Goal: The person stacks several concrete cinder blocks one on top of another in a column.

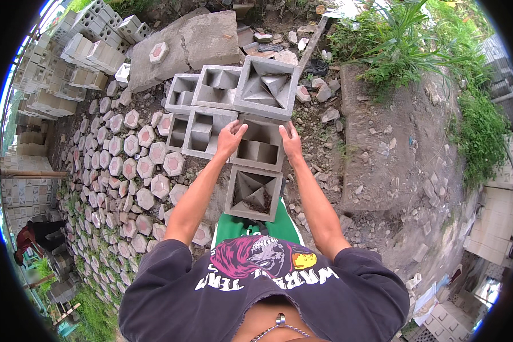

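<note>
In front of me stands a group of grey square concrete vent blocks, hollow, with shaped ribs inside. My left hand point(230, 140) is at the upper left side of one concrete block point(259, 151), my right hand point(291, 141) at its upper right side. Both hands grip its rim, thumbs turned inward; some fingers are hidden behind the sides. Just beyond is a block with a pointed star-like pattern point(266, 86). A similar patterned block point(253, 192) sits nearest my body. To the left of my left hand are a divided block point(204, 132) and several others.
Several hexagonal pavers point(146, 167) lie in rows on the ground to the left. Behind the blocks is a cracked concrete slab point(211, 40); rubble and a flat slab point(399, 154) lie right. Stacked blocks point(91, 54) stand far left. Another person point(31, 239) is at the left edge.
</note>
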`<state>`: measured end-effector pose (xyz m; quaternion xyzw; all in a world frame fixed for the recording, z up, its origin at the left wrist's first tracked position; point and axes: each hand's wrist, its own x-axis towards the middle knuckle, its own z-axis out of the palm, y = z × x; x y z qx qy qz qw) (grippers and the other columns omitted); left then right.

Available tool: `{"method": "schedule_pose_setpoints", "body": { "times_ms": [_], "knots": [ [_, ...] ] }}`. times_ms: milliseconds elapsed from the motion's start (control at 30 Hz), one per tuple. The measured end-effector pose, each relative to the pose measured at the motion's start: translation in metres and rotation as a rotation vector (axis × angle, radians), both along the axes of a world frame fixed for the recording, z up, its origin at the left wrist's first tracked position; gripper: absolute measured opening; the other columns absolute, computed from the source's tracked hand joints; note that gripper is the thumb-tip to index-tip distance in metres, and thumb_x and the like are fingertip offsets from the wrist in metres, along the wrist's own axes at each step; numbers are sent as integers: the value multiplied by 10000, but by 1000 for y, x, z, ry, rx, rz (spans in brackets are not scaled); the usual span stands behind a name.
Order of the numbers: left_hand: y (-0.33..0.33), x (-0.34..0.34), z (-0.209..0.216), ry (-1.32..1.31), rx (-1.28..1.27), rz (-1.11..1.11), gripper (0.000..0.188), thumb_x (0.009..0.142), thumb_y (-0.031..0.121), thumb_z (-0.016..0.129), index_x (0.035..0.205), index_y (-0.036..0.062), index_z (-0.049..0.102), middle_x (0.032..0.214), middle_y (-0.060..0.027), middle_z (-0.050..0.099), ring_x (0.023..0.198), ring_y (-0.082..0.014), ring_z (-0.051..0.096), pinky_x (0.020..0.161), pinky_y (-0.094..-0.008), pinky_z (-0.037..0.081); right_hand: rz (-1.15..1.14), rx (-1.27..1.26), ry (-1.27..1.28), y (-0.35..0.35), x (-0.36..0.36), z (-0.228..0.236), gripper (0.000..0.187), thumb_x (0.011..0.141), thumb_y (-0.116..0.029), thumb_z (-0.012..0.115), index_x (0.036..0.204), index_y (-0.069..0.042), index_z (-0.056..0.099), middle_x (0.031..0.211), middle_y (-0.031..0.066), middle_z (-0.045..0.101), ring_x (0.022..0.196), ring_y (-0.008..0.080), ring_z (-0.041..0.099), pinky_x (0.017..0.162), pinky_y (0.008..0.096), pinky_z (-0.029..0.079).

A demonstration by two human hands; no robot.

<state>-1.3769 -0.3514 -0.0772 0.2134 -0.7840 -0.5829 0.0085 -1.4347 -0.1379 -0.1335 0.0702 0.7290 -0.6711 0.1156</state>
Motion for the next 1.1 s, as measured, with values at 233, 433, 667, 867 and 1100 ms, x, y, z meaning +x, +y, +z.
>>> {"method": "schedule_pose_setpoints", "body": {
  "times_ms": [233, 433, 667, 867, 1100],
  "knots": [
    [51, 174, -35, -69, 287, -123, 303, 935, 243, 595, 1105, -9, 599, 984, -93, 694, 812, -130, 651, 714, -256, 510, -110, 144, -84, 26, 221, -22, 476, 908, -318, 598, 1254, 7, 563, 1281, 165, 576, 1234, 243, 508, 1046, 336, 361],
    [58, 248, -29, -198, 377, -413, 333, 937, 249, 591, 1155, -1, 566, 983, -85, 689, 809, -112, 629, 683, -248, 489, -284, 139, -122, 30, 308, 5, 422, 907, -290, 598, 1229, -17, 587, 1222, 133, 617, 1142, 226, 576, 984, 327, 417],
    [80, 249, -3, -91, 271, -694, 373, 939, 262, 583, 1192, -10, 546, 991, -91, 685, 794, -118, 625, 679, -243, 478, -587, -87, -18, 48, 372, 31, 411, 934, -208, 580, 1247, 55, 536, 1227, 160, 598, 1148, 204, 569, 1000, 305, 422],
    [130, 281, -5, -128, 269, -909, 380, 942, 247, 574, 1216, -12, 525, 1024, -117, 680, 804, -123, 624, 699, -258, 489, -832, -105, 70, 85, 441, 37, 403, 938, -220, 585, 1264, 12, 535, 1208, 106, 617, 1108, 151, 580, 941, 280, 447],
    [230, 351, 12, -161, 219, -1255, 353, 924, 234, 591, 1167, -19, 554, 961, -104, 680, 808, -141, 639, 709, -267, 511, -1131, -135, 38, 139, 560, 51, 440, 941, -315, 567, 1297, -58, 533, 1208, 61, 633, 1034, 119, 600, 808, 274, 452]
  ]
}}
